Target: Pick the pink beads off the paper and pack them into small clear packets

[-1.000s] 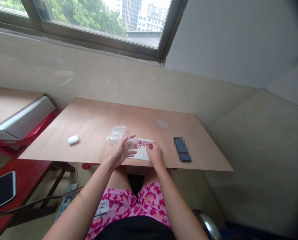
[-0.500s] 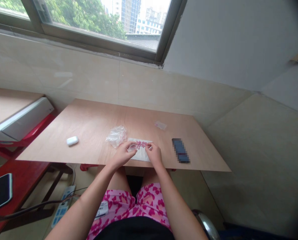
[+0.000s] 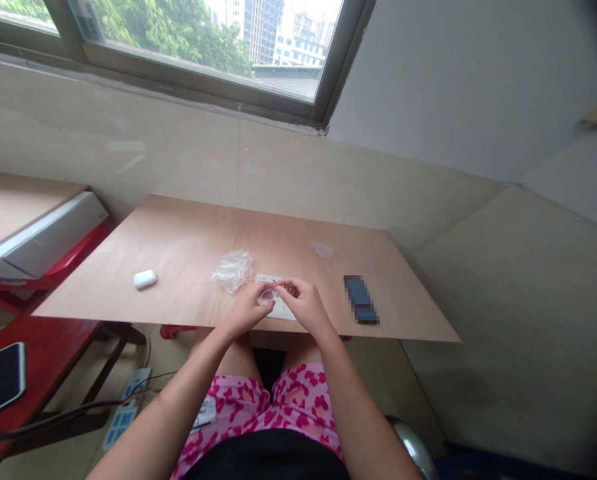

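On the table in front of me lies a white sheet (image 3: 282, 313), partly under my hands. My left hand (image 3: 248, 308) is at its left side, thumb and fingers closed around a small clear plastic bag (image 3: 265, 297). Close beside it, my right hand (image 3: 303, 303) has its fingertips pinched together at the bag's upper edge, on a tiny pink piece (image 3: 275, 285). Most of the small pink pieces on the sheet are hidden behind my right hand. A larger crumpled clear plastic bag (image 3: 232, 269) rests just left of the sheet, near my left hand.
Beyond my right hand is a small clear packet (image 3: 321, 250). A dark phone (image 3: 361, 300) lies to the right, and a white earphone case (image 3: 145, 279) to the left. The wooden table (image 3: 188, 227) has its front edge at my lap. Another phone (image 3: 1, 380) sits on a red bench.
My right hand has moved left from the pink pieces on the sheet to the small bag in my left hand. The left hand has stayed nearly in place.
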`<action>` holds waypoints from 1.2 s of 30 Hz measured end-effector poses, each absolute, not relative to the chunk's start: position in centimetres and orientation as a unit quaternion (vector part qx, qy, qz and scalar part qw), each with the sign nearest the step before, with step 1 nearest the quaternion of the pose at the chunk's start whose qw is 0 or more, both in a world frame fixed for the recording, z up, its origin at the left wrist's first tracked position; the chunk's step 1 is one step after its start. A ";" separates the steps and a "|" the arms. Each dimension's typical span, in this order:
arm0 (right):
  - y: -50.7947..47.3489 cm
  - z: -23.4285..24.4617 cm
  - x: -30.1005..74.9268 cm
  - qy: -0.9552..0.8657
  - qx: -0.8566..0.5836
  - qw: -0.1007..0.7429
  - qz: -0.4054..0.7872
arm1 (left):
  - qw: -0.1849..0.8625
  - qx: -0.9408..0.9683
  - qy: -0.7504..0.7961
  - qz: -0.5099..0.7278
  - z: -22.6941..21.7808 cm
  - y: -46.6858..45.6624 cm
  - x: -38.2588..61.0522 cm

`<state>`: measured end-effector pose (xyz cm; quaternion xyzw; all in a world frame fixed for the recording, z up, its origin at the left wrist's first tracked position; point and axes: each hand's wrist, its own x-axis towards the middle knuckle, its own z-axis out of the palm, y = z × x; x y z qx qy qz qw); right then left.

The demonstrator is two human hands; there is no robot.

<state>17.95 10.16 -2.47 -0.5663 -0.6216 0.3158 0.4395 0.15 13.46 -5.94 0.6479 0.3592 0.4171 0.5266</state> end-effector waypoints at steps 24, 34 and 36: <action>5.5 -5.6 23.6 -0.648 -0.542 0.362 0.394 | 0.671 0.601 0.343 0.268 -6.2 10.1 2.7; 5.5 -5.9 23.7 -0.663 -0.527 0.364 0.389 | 0.536 0.705 0.380 0.268 -6.8 10.0 3.1; 5.5 -5.9 23.7 -0.667 -0.523 0.362 0.387 | 0.544 0.698 0.380 0.268 -6.8 10.0 3.1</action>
